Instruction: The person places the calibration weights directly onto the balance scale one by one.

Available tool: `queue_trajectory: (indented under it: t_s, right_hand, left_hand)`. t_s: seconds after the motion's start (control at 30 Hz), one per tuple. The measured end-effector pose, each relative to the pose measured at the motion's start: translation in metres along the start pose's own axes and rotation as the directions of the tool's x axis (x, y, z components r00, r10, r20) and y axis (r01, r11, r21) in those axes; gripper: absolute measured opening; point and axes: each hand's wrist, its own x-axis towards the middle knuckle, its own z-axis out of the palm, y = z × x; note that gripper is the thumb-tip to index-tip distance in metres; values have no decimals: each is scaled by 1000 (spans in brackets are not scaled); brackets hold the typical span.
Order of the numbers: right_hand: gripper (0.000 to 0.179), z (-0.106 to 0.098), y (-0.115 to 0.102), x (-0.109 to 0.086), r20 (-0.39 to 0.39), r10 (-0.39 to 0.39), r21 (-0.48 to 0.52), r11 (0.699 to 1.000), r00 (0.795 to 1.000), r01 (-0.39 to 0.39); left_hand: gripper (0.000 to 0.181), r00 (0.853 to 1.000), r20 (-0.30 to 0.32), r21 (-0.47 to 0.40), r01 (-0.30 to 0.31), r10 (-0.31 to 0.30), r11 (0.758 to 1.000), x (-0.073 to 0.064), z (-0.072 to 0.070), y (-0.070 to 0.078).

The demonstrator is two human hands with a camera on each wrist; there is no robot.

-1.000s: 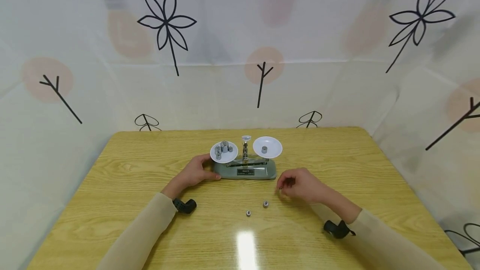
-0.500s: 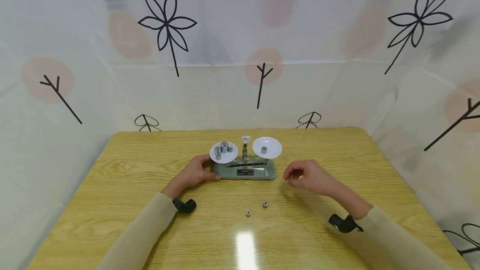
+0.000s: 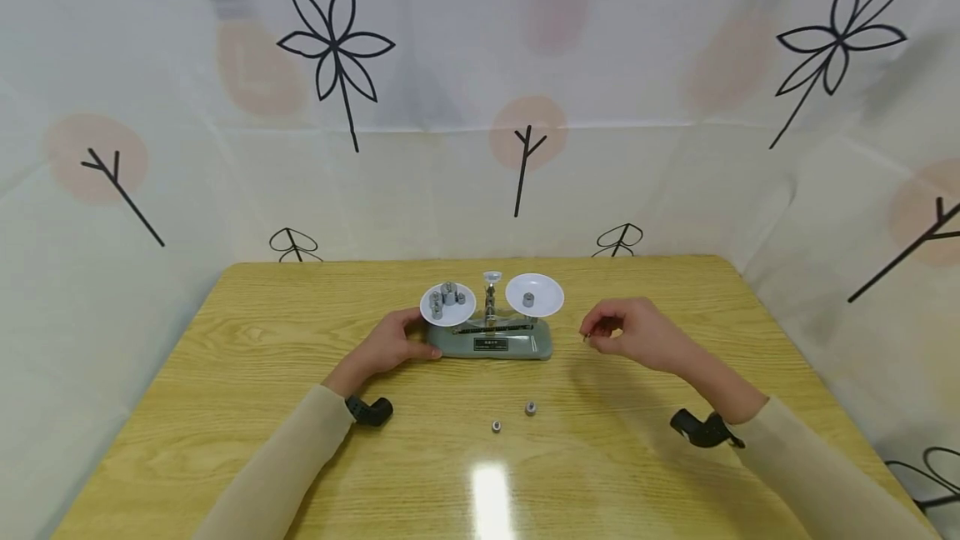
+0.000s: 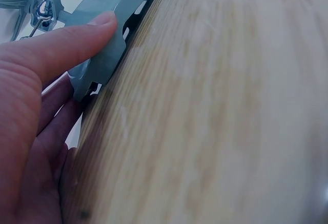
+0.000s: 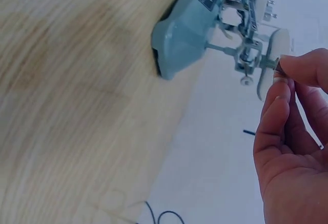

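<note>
A grey-green balance scale (image 3: 491, 343) stands on the table with two white pans. My left hand (image 3: 390, 343) grips the left end of its base, thumb on the front and fingers behind, as the left wrist view confirms. On the left pan (image 3: 467, 315) stand several metal weights (image 3: 448, 293); the right pan (image 3: 547, 298) bears a single weight (image 3: 528, 299). Right of the scale, my right hand (image 3: 633, 335) is raised above the table. Its thumb and fingertips pinch a small metal weight (image 5: 278, 66), mostly hidden by them.
Two small weights lie on the wooden table (image 3: 315, 457) in front of the scale: one nearer it (image 3: 531, 408), the smaller weight (image 3: 497, 427) closer to me. A patterned cloth (image 3: 450, 190) hangs behind the table and at its sides.
My right hand has lifted and moved back and to the right, carrying the small weight. The left hand and the scale have stayed in place.
</note>
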Motion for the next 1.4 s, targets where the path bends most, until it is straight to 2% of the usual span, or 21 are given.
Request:
queue_trajectory:
  t_s: [0.27, 0.4, 0.6, 0.73, 0.97, 1.23, 1.4]
  right_hand:
    - [13, -15, -8, 5, -36, -28, -24, 999, 999, 28]
    - [13, -23, -12, 12, -37, -41, -66, 997, 998, 38]
    - [14, -31, -19, 23, -30, -36, -78, 996, 999, 33]
    - [14, -33, -25, 31, -31, -31, -80, 996, 999, 28]
    - [10, -32, -32, 47, -21, -22, -123, 992, 1000, 19]
    - [8, -27, -32, 62, 18, 17, -103, 995, 1000, -15]
    - [7, -23, -31, 68, 70, 31, -64, 998, 997, -26]
  left_hand:
    - [73, 1000, 10, 2, -1, 1, 1000, 0, -1, -2]
    - [75, 1000, 3, 14, 12, -12, 1000, 0, -1, -3]
    - [75, 1000, -6, 8, 13, -13, 1000, 1, 0, -2]
    - [74, 1000, -3, 3, 18, -18, 1000, -2, 0, 5]
    - [69, 1000, 15, -15, 4, -3, 1000, -13, -5, 38]
    - [70, 1000, 15, -19, 5, -5, 1000, -13, -5, 40]
    - [71, 1000, 21, -13, 6, -6, 1000, -13, -6, 40]
